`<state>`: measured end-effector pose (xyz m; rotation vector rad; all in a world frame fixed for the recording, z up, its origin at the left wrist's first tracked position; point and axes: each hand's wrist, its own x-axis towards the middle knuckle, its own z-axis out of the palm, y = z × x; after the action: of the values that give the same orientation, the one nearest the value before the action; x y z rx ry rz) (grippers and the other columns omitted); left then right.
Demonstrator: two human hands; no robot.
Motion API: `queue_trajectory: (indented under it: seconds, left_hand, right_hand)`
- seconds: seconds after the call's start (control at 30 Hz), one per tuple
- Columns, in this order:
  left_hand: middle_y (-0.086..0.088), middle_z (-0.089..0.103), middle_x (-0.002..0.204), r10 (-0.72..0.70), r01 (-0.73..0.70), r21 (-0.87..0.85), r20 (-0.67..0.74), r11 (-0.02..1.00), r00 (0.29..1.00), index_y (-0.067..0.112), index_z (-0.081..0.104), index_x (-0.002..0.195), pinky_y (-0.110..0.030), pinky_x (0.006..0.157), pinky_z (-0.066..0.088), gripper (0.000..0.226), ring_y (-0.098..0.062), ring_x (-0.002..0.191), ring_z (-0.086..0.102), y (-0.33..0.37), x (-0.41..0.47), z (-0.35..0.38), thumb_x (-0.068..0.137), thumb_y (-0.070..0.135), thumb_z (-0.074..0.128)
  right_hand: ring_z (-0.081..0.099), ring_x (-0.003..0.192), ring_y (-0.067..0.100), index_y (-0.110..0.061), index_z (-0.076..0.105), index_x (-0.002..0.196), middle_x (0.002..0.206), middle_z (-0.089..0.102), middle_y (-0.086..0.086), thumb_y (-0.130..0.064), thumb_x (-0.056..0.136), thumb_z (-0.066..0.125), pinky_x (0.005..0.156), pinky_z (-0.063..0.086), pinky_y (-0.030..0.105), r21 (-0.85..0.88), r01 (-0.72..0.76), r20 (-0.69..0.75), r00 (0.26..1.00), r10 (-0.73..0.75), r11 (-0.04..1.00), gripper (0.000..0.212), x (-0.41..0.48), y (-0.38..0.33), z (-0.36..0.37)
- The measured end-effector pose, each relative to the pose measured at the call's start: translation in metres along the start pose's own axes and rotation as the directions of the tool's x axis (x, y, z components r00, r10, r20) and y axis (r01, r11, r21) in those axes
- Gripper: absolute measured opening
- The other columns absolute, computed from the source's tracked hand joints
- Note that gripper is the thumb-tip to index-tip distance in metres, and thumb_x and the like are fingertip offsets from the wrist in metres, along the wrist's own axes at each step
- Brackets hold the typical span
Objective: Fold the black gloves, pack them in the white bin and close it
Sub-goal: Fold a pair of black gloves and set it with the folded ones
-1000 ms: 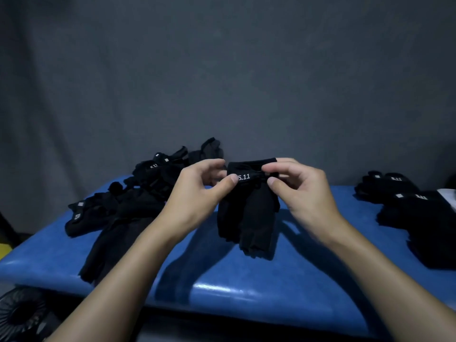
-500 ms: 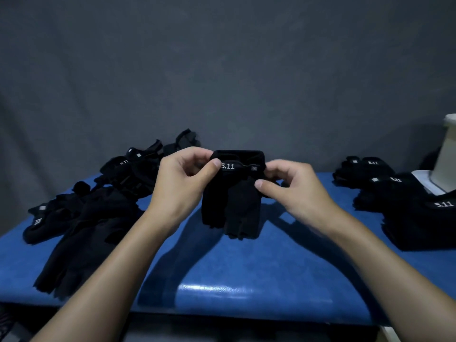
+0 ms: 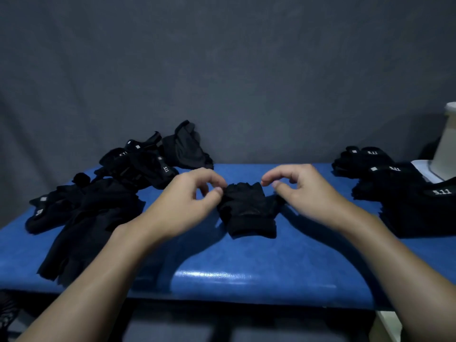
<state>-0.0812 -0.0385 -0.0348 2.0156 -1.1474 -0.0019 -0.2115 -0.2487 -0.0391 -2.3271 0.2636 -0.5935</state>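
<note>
The grip of the left hand (image 3: 187,201) brings thumb and fingertips together at the upper left corner of a black glove (image 3: 249,211), though blur makes it unclear whether it actually pinches the fabric. The right hand (image 3: 306,191) hovers just beside the glove's upper right corner, fingers loosely curled, thumb and forefinger apart, holding nothing. The glove lies on the blue surface (image 3: 246,262) between the hands. A loose heap of gloves (image 3: 103,201) lies to the left, folded gloves (image 3: 407,196) to the right, near the white bin (image 3: 446,144) at the frame's edge.
</note>
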Motion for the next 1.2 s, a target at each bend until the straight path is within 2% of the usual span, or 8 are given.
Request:
queue_trajectory:
  seconds: [0.07, 0.13, 0.23, 0.57, 0.7, 0.87, 1.07, 1.2]
  left_hand:
    - [0.016, 0.059, 0.12, 0.048, -0.058, 0.15, 0.071, 0.987, 0.996, 0.031, 0.063, 0.121, -0.017, 0.091, 0.042, 0.027, 0.009, 0.101, 0.053, -0.007, 0.001, 0.008, 0.095, 0.038, 0.059]
    - [0.012, 0.045, 0.146, 0.049, -0.097, 0.249, 0.193, 0.964, 0.98, 0.029, 0.052, 0.138, -0.025, 0.112, 0.032, 0.052, -0.001, 0.132, 0.041, -0.013, 0.001, 0.018, 0.092, 0.053, 0.051]
    - [0.013, 0.031, 0.158, -0.063, -0.069, 0.374, 0.33, 0.925, 0.942, 0.034, 0.038, 0.149, -0.038, 0.119, 0.023, 0.064, -0.007, 0.144, 0.03, -0.015, 0.001, 0.025, 0.09, 0.062, 0.039]
    - [0.02, 0.038, 0.147, -0.089, -0.063, 0.447, 0.312, 0.892, 0.946, 0.039, 0.04, 0.144, -0.04, 0.114, 0.024, 0.052, -0.006, 0.132, 0.04, -0.011, 0.001, 0.015, 0.097, 0.061, 0.036]
    - [0.017, 0.043, 0.142, -0.079, -0.016, 0.429, 0.204, 0.903, 0.976, 0.037, 0.044, 0.14, -0.043, 0.11, 0.031, 0.049, -0.009, 0.133, 0.039, -0.02, 0.008, 0.008, 0.097, 0.059, 0.034]
    - [0.007, 0.044, 0.143, -0.248, 0.071, 0.587, 0.228, 0.807, 0.942, 0.033, 0.042, 0.141, -0.043, 0.113, 0.028, 0.054, -0.016, 0.136, 0.038, -0.041, 0.013, -0.005, 0.096, 0.063, 0.032]
    - [0.009, 0.045, 0.134, -0.269, 0.044, 0.621, 0.273, 0.782, 0.923, 0.034, 0.046, 0.134, -0.042, 0.105, 0.033, 0.054, -0.017, 0.127, 0.041, -0.046, 0.016, -0.012, 0.092, 0.067, 0.04]
    - [0.01, 0.044, 0.135, -0.252, 0.029, 0.615, 0.279, 0.788, 0.927, 0.035, 0.044, 0.135, -0.042, 0.107, 0.032, 0.054, -0.015, 0.128, 0.039, -0.048, 0.016, -0.013, 0.092, 0.067, 0.039]
  right_hand:
    - [0.06, 0.101, -0.008, -0.035, 0.071, 0.1, 0.101, 0.07, -0.025, -0.032, 0.088, 0.061, 0.092, 0.04, 0.016, -0.081, 0.007, 0.07, 0.998, -0.002, 0.997, 0.015, 0.002, 0.004, 0.007]
    - [0.058, 0.113, 0.002, -0.042, 0.067, 0.105, 0.111, 0.066, -0.027, -0.059, 0.073, 0.057, 0.104, 0.042, 0.031, -0.167, -0.008, 0.14, 0.99, 0.032, 0.986, 0.038, 0.001, 0.009, 0.011]
    - [0.057, 0.116, 0.001, -0.041, 0.065, 0.114, 0.117, 0.064, -0.025, -0.066, 0.069, 0.058, 0.109, 0.039, 0.037, -0.233, -0.022, 0.246, 0.966, 0.081, 0.972, 0.052, -0.001, 0.013, 0.015]
    - [0.06, 0.103, 0.003, -0.049, 0.066, 0.1, 0.101, 0.067, -0.028, -0.068, 0.069, 0.053, 0.103, 0.046, 0.043, -0.148, -0.071, 0.186, 0.978, 0.098, 0.986, 0.039, 0.019, 0.012, 0.019]
    - [0.057, 0.116, 0.004, -0.035, 0.068, 0.112, 0.118, 0.065, -0.022, -0.042, 0.091, 0.06, 0.108, 0.042, 0.035, -0.149, -0.013, 0.172, 0.984, 0.039, 0.989, 0.023, 0.053, -0.003, 0.029]
    - [0.05, 0.129, 0.008, -0.024, 0.059, 0.132, 0.137, 0.057, -0.007, -0.026, 0.095, 0.059, 0.11, 0.034, 0.023, -0.16, 0.002, 0.273, 0.961, 0.042, 0.987, 0.036, 0.106, -0.015, 0.059]
    - [0.059, 0.119, 0.033, -0.029, 0.055, 0.134, 0.137, 0.054, 0.006, -0.005, 0.09, 0.047, 0.096, 0.052, 0.048, -0.115, -0.061, 0.304, 0.948, 0.093, 0.992, 0.051, 0.161, -0.019, 0.095]
    - [0.046, 0.128, 0.021, -0.033, 0.054, 0.136, 0.154, 0.033, -0.003, -0.004, 0.085, 0.048, 0.08, 0.058, 0.032, -0.077, -0.079, 0.314, 0.944, 0.099, 0.994, 0.059, 0.181, -0.018, 0.113]
